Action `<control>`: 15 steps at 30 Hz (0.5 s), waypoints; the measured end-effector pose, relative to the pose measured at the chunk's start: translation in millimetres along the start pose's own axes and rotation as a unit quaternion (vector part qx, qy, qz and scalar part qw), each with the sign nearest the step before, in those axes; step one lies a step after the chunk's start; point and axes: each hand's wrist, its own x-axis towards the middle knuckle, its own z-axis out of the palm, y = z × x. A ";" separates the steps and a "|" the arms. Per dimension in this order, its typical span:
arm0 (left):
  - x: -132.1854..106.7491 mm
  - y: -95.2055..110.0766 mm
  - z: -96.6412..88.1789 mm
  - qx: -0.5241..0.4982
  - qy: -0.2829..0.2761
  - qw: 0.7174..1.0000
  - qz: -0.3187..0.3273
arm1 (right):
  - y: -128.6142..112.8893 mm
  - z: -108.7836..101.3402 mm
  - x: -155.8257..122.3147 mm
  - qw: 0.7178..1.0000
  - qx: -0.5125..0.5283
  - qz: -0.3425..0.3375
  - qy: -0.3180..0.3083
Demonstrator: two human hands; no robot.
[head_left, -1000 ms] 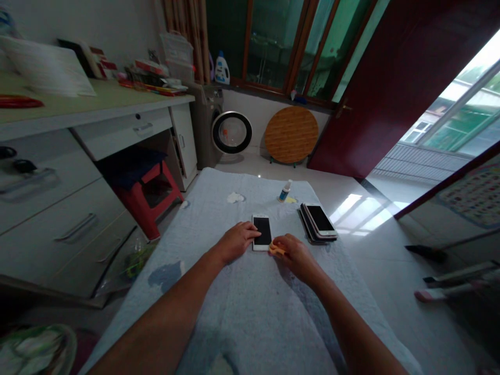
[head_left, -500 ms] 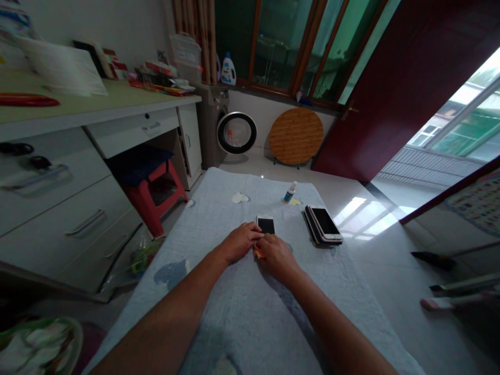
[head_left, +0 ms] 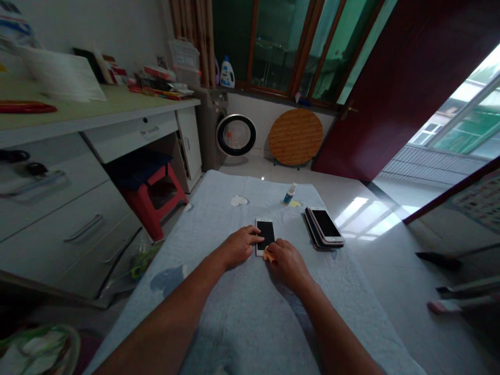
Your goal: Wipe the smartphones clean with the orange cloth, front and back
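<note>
A white phone lies face up on a pale blue towel spread over the table. My left hand rests at the phone's left edge, fingers pressed on it and steadying it. My right hand is closed around a small orange cloth held against the phone's near end. A stack of phones lies to the right. A small spray bottle stands beyond, and a white wad lies at the far left of the towel.
A white desk with drawers runs along the left, with a red stool tucked beneath. A washing machine and a round wooden tabletop stand by the far wall. A dark red door is open on the right.
My right hand has slid the orange cloth from the phone's right side across its near end and back a little. The left hand has stayed on the phone's left edge.
</note>
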 end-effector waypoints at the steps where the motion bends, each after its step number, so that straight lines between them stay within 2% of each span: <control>1: -0.5 2.1 -1.1 0.007 -0.001 1.000 -0.001 | 4.2 -1.7 -0.9 1.000 0.011 0.003 -0.003; 8: -2.3 15.2 -6.7 0.042 -0.010 0.999 -0.019 | 38.8 -7.8 -3.6 0.997 0.068 0.015 -0.019; 11: -1.2 16.8 -5.1 0.057 -0.012 0.998 -0.027 | 47.8 -7.0 -2.1 0.996 0.086 0.018 0.008; 15: -0.5 16.5 0.5 0.077 0.006 0.997 -0.021 | 44.4 -3.2 1.0 0.986 0.154 0.005 0.058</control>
